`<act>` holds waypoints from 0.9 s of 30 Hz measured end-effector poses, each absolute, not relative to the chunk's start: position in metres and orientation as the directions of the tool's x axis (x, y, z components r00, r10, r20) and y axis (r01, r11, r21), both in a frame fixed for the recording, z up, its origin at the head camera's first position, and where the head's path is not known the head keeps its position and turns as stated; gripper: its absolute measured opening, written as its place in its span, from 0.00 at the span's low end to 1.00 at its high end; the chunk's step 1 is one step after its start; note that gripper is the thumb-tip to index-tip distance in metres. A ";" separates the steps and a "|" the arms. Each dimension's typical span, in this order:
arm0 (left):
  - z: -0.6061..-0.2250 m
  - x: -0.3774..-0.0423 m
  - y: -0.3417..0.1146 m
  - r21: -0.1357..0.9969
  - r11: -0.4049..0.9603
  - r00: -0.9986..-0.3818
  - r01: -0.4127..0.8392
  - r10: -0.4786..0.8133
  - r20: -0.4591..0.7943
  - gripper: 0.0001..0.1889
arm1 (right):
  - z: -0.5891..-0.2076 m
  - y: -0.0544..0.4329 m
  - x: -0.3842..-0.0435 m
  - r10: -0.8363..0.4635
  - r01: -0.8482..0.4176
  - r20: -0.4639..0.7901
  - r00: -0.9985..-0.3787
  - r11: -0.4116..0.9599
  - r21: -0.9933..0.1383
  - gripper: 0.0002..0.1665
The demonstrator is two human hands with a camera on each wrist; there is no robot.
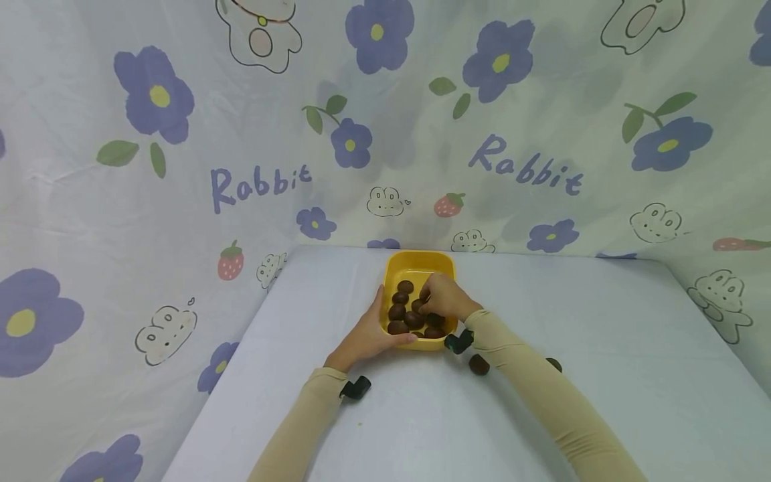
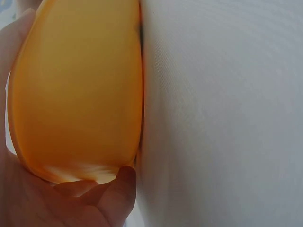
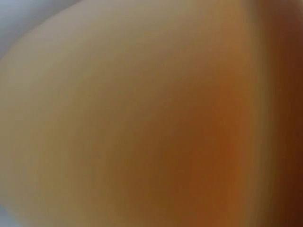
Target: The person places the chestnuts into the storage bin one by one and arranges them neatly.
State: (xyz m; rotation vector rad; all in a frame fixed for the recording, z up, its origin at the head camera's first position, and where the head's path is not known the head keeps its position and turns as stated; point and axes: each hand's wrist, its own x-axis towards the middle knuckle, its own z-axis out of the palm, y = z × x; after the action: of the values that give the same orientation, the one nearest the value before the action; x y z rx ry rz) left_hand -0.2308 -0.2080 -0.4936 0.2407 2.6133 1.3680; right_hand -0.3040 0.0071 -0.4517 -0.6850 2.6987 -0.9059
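We see the yellow tray point(image 1: 420, 260) with its long axis running near to far, our left hand point(image 1: 366, 336) gripping its left side and near-left corner. Our right hand point(image 1: 448, 298) reaches in over the right wall, fingers bent down among the brown balls point(image 1: 413, 320); whether they pinch one, we cannot tell. The loose ball point(image 1: 479, 365) lies outside, near and right of those fingers, so our right hand is nearer.

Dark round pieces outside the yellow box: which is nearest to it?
The piece left of the right sleeve; the other piece lies farther away, right of that sleeve and partly hidden by it.
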 end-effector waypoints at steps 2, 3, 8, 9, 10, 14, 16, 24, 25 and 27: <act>-0.494 -0.231 -0.208 0.820 0.569 -0.971 0.061 0.225 -0.083 0.74 | -0.453 0.006 -0.304 -0.490 -0.357 -0.058 -0.870 0.705 -0.612 0.03; -0.494 -0.231 -0.208 0.819 0.570 -0.971 0.061 0.224 -0.083 0.74 | -0.454 0.006 -0.304 -0.491 -0.356 -0.061 -0.869 0.707 -0.611 0.03; -0.497 -0.232 -0.209 0.819 0.570 -0.971 0.067 0.227 -0.078 0.75 | -0.457 0.005 -0.305 -0.496 -0.368 -0.061 -0.866 0.715 -0.594 0.04; -0.497 -0.232 -0.209 0.820 0.569 -0.971 0.066 0.225 -0.078 0.75 | -0.457 0.005 -0.304 -0.496 -0.366 -0.063 -0.866 0.714 -0.596 0.04; -0.497 -0.232 -0.209 0.820 0.569 -0.972 0.067 0.224 -0.076 0.75 | -0.455 0.006 -0.304 -0.492 -0.359 -0.067 -0.868 0.714 -0.601 0.05; -0.498 -0.231 -0.208 0.820 0.570 -0.972 0.057 0.219 -0.084 0.74 | -0.442 0.010 -0.297 -0.452 -0.305 -0.085 -0.888 0.717 -0.627 0.14; -0.498 -0.230 -0.208 0.824 0.563 -0.971 0.057 0.222 -0.085 0.74 | -0.434 0.014 -0.294 -0.427 -0.289 -0.072 -0.901 0.716 -0.635 0.21; -0.498 -0.232 -0.208 0.831 0.548 -0.969 0.094 0.241 -0.049 0.74 | -0.403 0.045 -0.280 -0.398 -0.337 0.071 -0.914 0.654 -0.677 0.22; -0.498 -0.232 -0.209 0.833 0.545 -0.969 0.098 0.244 -0.045 0.74 | -0.401 0.051 -0.277 -0.392 -0.343 0.090 -0.916 0.643 -0.684 0.22; -0.498 -0.232 -0.209 0.833 0.544 -0.968 0.102 0.246 -0.043 0.74 | -0.398 0.062 -0.273 -0.375 -0.353 0.127 -0.918 0.632 -0.690 0.22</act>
State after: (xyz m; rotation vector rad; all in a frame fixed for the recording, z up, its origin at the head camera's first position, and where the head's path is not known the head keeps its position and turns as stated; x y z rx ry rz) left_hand -0.2321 -0.2089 -0.4976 0.2977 2.6221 1.3984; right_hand -0.2732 0.0623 -0.3983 -0.6271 2.8120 -1.1794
